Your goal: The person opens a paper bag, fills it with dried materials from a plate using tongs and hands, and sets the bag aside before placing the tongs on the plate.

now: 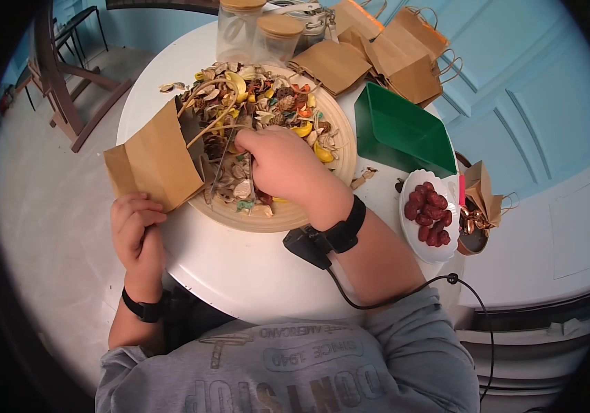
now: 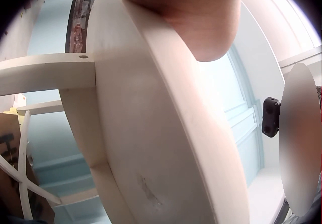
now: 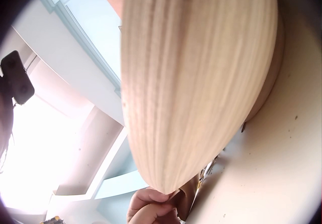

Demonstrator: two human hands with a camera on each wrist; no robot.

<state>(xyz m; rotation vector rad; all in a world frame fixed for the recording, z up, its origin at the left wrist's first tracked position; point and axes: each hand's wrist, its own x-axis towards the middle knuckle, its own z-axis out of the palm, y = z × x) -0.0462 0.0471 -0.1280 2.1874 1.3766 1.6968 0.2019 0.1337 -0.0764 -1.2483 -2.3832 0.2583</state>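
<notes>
In the head view my left hand (image 1: 137, 230) grips the bottom edge of a brown paper bag (image 1: 154, 162). The bag is tilted at the left rim of a round wooden plate (image 1: 291, 221), its mouth and twisted handles toward the plate. Dried potpourri (image 1: 267, 103) with pinecones, petals and yellow slices covers the plate. My right hand (image 1: 285, 162) holds metal tongs (image 1: 220, 168), their arms pointing down into the potpourri beside the bag's mouth. In the right wrist view the plate's side hides the right hand's work; left-hand fingers show at the bottom.
A green box (image 1: 405, 131) and a white dish (image 1: 412, 248) of red dates (image 1: 429, 213) stand to the right. Glass jars (image 1: 278, 41) with wooden lids are at the back, beside several paper bags (image 1: 408, 55). A cable (image 1: 405, 299) runs from the right wrist. The round white table (image 1: 240, 275) has a curved edge.
</notes>
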